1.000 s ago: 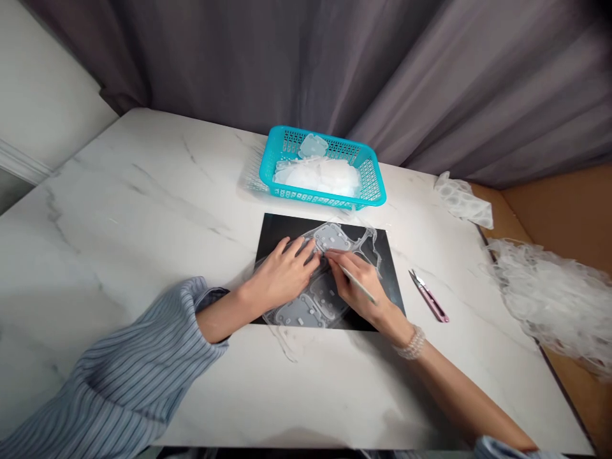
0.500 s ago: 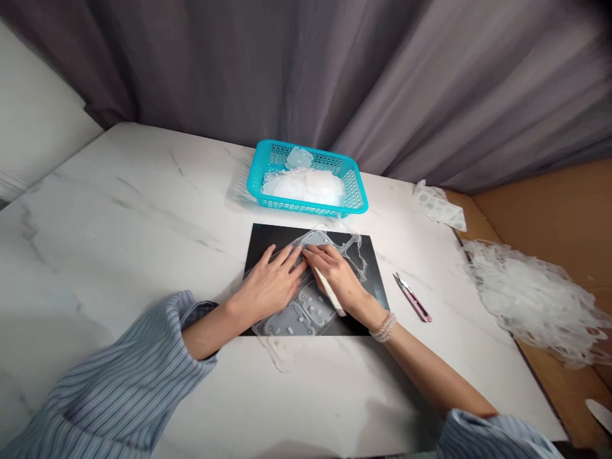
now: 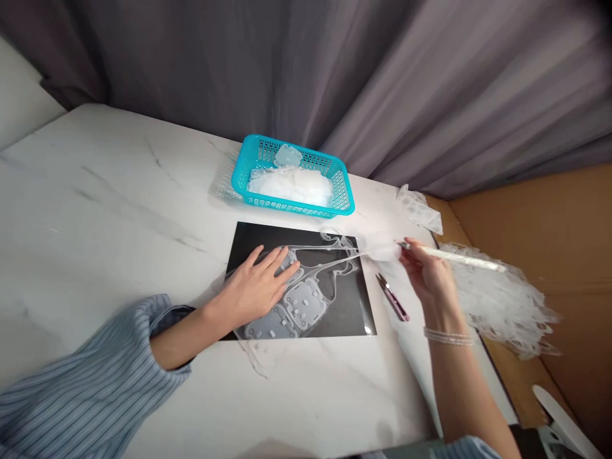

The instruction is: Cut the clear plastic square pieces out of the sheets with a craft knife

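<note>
Two hands apart: left (image 3: 251,290) flat on plastic sheet (image 3: 303,299), right (image 3: 427,271) pinching white stick (image 3: 454,256).

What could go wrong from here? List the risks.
The thin strip of clear plastic running toward the right hand could tear, since the left hand pins the moulded sheet on the black mat. The right hand could also knock the thread snips just below it, or snag the white tool in the plastic scrap pile.
</note>
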{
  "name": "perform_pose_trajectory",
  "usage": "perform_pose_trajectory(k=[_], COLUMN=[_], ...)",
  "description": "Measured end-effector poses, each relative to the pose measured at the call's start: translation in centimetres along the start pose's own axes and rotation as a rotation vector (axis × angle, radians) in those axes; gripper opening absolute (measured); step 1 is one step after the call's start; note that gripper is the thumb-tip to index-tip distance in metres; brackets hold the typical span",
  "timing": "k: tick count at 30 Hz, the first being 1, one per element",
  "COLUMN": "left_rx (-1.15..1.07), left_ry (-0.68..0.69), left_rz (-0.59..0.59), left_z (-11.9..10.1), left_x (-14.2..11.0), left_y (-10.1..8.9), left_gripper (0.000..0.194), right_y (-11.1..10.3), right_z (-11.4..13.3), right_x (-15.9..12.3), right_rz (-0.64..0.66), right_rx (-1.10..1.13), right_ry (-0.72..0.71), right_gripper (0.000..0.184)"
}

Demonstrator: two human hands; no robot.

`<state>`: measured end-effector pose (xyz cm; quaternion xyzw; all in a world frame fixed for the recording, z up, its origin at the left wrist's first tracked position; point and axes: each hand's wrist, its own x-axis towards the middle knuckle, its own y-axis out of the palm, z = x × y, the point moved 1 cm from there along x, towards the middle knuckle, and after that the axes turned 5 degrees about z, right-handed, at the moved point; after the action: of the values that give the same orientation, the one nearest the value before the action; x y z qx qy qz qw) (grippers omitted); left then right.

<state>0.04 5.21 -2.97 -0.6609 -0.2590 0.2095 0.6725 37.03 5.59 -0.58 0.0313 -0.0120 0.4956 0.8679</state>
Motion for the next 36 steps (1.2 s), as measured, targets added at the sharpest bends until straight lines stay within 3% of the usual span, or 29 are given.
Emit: perform_pose_trajectory(k=[4,9,12,13,16,18,19,21,23,26,30,36], left_rx=[-0.032,-0.259,-0.846,-1.147,-2.026,-2.322,-2.367,-2.339,-2.258,-2.178,-2.108,-1.985], left_ry=[-0.02,-0.006,-0.168,-0.256,-0.425,-0.432,-0.43,-0.444,-0.472,-0.51,-0.555,-0.565], left_rz=[-0.033,-0.093,-0.149,-0.108,0.176,0.26,0.247,0.209,0.2,0.189,0.13,0.093], left_z=[0.1,0.1,-0.5,-0.8,-1.8,-2.1,-2.0,-1.8,-1.6,-1.6,-1.7,-1.8], left_x=[-0.2,0.2,1.7,2.3,4.0,4.6,4.6,4.4,4.0,3.6,3.6,3.8], left_y=[0.2,-1.0,-3.0,-3.6,-4.5,-4.4,-4.3,-3.7,-3.1,-2.7,-2.7,-2.6], left_gripper=[0.048,0.041,0.038,0.043,0.064,0.061,0.052,0.034,0.03,0.029,0.024,0.021], right_y=[-1.9,0.7,4.6,6.0,9.3,10.3,10.5,10.3,10.2,10.5,11.3,11.5], right_z=[-0.4,1.0,3.2,4.0,6.4,7.5,7.8,8.0,7.6,6.3,4.8,4.8], right_x=[-0.4,-2.7,-5.8,-7.1,-10.7,-12.0,-12.2,-11.6,-10.3,-8.6,-8.1,-8.9], right_rz=[-0.017,0.026,0.178,0.247,0.556,0.731,0.749,0.649,0.577,0.695,0.849,0.836], right_rx=[0.07,0.125,0.087,0.032,-0.206,-0.344,-0.386,-0.438,-0.496,-0.568,-0.462,-0.417], right_ry=[0.063,0.102,0.041,0.001,-0.091,-0.141,-0.169,-0.214,-0.197,-0.088,0.057,0.028], right_gripper=[0.008,0.008,0.011,0.013,0.019,0.024,0.025,0.026,0.031,0.033,0.042,0.037])
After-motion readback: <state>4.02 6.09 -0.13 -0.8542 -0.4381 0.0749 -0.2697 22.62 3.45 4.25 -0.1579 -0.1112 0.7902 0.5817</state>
